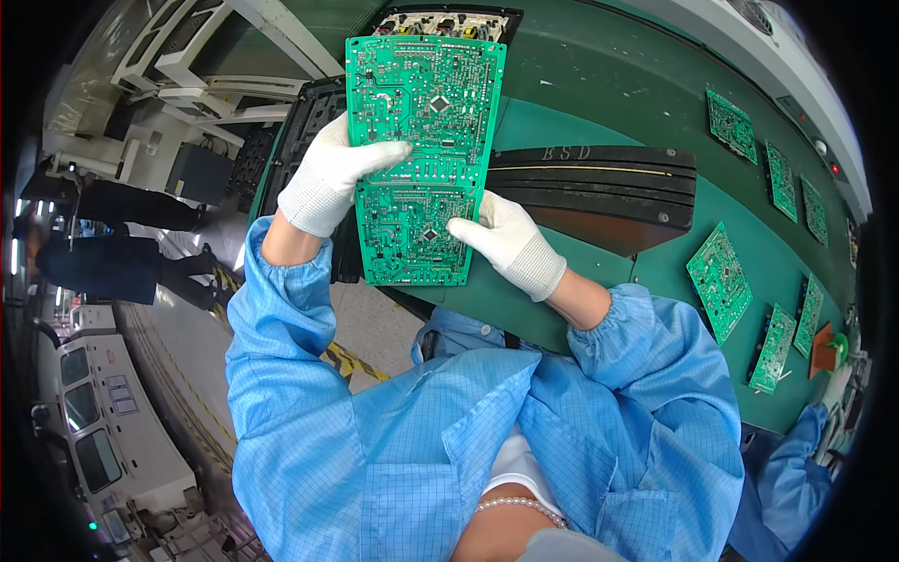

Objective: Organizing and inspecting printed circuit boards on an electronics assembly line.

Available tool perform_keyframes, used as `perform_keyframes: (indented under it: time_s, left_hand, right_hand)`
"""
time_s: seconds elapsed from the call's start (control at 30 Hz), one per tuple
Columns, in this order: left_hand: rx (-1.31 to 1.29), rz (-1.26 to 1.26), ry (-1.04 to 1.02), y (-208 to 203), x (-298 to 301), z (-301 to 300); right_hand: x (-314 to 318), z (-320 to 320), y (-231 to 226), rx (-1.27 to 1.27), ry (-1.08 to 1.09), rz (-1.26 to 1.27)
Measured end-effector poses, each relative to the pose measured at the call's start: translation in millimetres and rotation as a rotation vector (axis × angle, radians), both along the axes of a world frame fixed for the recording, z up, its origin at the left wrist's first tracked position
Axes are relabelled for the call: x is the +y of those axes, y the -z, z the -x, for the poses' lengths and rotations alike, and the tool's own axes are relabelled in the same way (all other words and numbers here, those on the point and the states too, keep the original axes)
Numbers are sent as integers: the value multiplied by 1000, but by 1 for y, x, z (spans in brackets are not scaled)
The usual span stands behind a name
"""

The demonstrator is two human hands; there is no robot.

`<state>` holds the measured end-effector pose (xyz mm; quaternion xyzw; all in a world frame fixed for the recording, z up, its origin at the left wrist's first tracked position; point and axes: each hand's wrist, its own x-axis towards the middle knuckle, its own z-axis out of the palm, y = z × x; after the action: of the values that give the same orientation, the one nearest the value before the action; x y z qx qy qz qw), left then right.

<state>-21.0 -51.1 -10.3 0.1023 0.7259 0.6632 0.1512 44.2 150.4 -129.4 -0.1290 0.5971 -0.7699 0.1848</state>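
Green circuit panel [426, 167] is up at the bench's [655, 276] edge, left hand [339, 170] grasping its left side, right hand [506, 236] pinching the right; handling looks unfinished, while separate boards [719, 281] already lie rightward.

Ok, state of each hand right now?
Left hand: holding the green circuit board by its left edge.
Right hand: holding the same board's right edge.

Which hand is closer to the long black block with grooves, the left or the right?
The right. The right hand is just below the block's left end, on the green board's right edge. The left hand is farther off, at the board's left edge.
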Motion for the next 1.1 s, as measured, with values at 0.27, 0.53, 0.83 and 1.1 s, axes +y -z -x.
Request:
perform_keyframes:
  time_s: [0.27, 0.53, 0.83, 1.1]
  left_hand:
    - [-46, -61, 23, 8, 1, 5]
    - [-47, -38, 0, 14, -2, 9]
    - [-45, -41, -23, 19, -5, 13]
    - [2, -49, 24, 20, -6, 12]
  right_hand:
    - [0, -3, -2, 26, 45, 46]
    - [-5, -4, 12, -13, 33, 43]
    - [-4, -4, 13, -5, 3, 23]
    - [-6, -3, 17, 13, 15, 22]
